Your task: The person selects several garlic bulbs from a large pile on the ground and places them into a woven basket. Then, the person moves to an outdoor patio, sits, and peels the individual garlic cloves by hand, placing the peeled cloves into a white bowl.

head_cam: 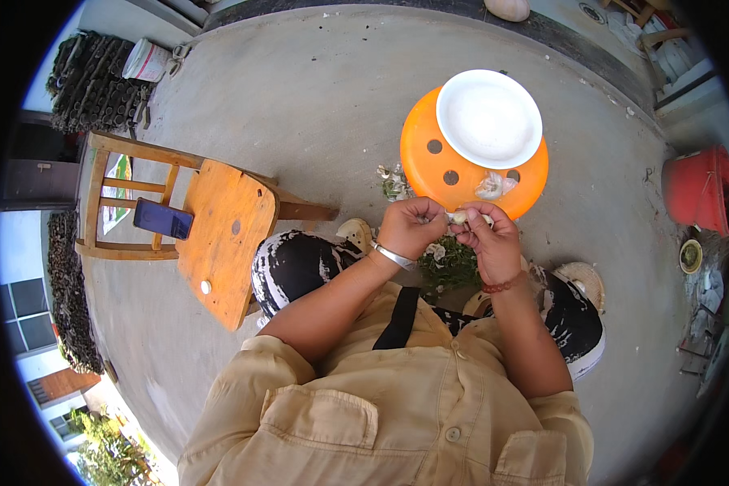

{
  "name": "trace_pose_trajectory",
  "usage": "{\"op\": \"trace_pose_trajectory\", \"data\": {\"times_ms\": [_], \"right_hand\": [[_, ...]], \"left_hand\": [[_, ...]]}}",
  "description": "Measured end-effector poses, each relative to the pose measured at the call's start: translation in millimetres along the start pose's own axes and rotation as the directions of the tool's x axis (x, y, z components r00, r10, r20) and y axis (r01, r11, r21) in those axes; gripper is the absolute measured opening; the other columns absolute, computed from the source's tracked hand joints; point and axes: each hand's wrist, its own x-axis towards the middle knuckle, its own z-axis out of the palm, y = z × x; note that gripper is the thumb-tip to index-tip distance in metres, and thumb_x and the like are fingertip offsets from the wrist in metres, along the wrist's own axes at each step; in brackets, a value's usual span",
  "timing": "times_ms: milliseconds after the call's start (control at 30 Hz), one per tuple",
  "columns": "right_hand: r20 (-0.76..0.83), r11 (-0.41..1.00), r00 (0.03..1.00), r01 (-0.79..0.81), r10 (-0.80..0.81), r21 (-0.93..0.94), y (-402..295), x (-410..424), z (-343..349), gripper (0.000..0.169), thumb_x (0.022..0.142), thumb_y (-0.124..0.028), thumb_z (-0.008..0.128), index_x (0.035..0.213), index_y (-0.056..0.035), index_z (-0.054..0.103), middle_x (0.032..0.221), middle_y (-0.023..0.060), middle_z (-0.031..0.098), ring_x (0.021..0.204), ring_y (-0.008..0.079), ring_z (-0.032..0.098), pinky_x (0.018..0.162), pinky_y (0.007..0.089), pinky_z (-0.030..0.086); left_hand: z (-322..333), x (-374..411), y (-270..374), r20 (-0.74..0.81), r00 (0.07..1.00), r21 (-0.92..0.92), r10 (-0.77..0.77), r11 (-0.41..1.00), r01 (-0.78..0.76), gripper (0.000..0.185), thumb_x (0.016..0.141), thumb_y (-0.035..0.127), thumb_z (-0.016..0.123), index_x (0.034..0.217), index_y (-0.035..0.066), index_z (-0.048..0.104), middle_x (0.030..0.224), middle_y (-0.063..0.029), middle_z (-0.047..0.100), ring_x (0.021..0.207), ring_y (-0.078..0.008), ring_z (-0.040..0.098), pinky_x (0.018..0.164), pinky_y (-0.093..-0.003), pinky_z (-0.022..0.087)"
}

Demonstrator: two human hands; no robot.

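Observation:
My left hand (414,226) and my right hand (492,236) meet over the near edge of an orange plastic stool (422,143). Between the fingertips of both is a small pale piece that looks like a garlic clove (460,217); the right thumb presses on it and the left fingers pinch its other end. Another whitish piece shows partly inside my right hand. On the stool, just beyond my hands, lies what looks like a garlic bulb with papery skin (491,185). A white round dish (489,118) rests on the stool's far side, reaching past its rim.
Green stalks and pale skins (446,264) lie on the floor below my hands. A wooden chair (228,225) at left carries a phone (163,219) and a small white cap (206,287). A woven basket (586,285) stands by my right leg, a red bucket (698,191) farther right.

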Motion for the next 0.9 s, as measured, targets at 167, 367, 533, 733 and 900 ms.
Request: {"op": "trace_pose_trajectory", "data": {"times_ms": [167, 367, 533, 733, 900], "right_hand": [[0.031, 0.998, 0.999, -0.030, 0.029, 0.051, -2.8, -0.7, 0.0, 0.021, 0.077, -0.009, 0.055, 0.095, -0.0001, 0.052, 0.082, 0.0058, 0.056, 0.068, 0.0113, 0.056, 0.056, 0.0188, 0.046], [0.087, 0.998, 0.996, 0.020, -0.025, 0.055, -4.5, -1.9, 1.3, 0.028, 0.072, -0.002, 0.058, 0.099, -0.0001, 0.051, 0.085, 0.0060, 0.056, 0.071, 0.0106, 0.056, 0.059, 0.0192, 0.046], [0.158, 0.987, 0.975, 0.161, -0.157, -0.013, -5.1, -2.4, 3.9, 0.030, 0.071, 0.005, 0.055, 0.100, 0.0014, 0.051, 0.089, 0.0052, 0.054, 0.078, 0.0090, 0.053, 0.066, 0.0195, 0.045], [0.194, 0.971, 0.960, 0.221, -0.202, -0.087, -1.7, -2.3, 4.1, 0.033, 0.070, 0.008, 0.054, 0.101, 0.0016, 0.049, 0.094, 0.0039, 0.052, 0.083, 0.0077, 0.050, 0.070, 0.0191, 0.043], [0.192, 0.958, 0.951, 0.264, -0.240, -0.111, 0.7, -2.5, 4.9, 0.029, 0.069, 0.006, 0.056, 0.097, 0.0018, 0.049, 0.091, 0.0031, 0.052, 0.082, 0.0073, 0.050, 0.070, 0.0190, 0.043]], "left_hand": [[0.3, -1.8, 0.3, -0.003, 1.000, 0.061, 0.014, 0.998, -0.014, 0.005, 0.071, 0.001, 0.055, 0.070, -0.003, 0.057, 0.068, -0.0027, 0.059, 0.061, -0.0050, 0.052, 0.056, -0.0195, 0.043], [3.3, -5.2, 2.4, -0.008, 0.984, 0.178, 0.181, 0.968, -0.176, 0.005, 0.070, 0.002, 0.056, 0.072, -0.002, 0.057, 0.066, -0.0026, 0.058, 0.060, -0.0043, 0.051, 0.054, -0.0187, 0.042], [-2.5, -0.6, -1.4, -0.081, 0.992, 0.051, 0.098, 0.994, -0.094, 0.005, 0.073, 0.002, 0.054, 0.075, -0.002, 0.056, 0.065, -0.0013, 0.056, 0.059, -0.0048, 0.048, 0.055, -0.0176, 0.039], [-8.4, 2.4, -3.3, -0.134, 0.987, 0.117, 0.086, 0.991, -0.070, 0.006, 0.074, 0.003, 0.054, 0.074, -0.002, 0.056, 0.064, -0.0003, 0.054, 0.057, -0.0040, 0.046, 0.054, -0.0165, 0.038], [-10.5, 4.3, 4.4, -0.222, 0.972, 0.071, 0.081, 0.995, -0.067, 0.006, 0.073, 0.002, 0.054, 0.076, -0.003, 0.056, 0.064, 0.0005, 0.053, 0.057, -0.0037, 0.045, 0.053, -0.0162, 0.038]]}}
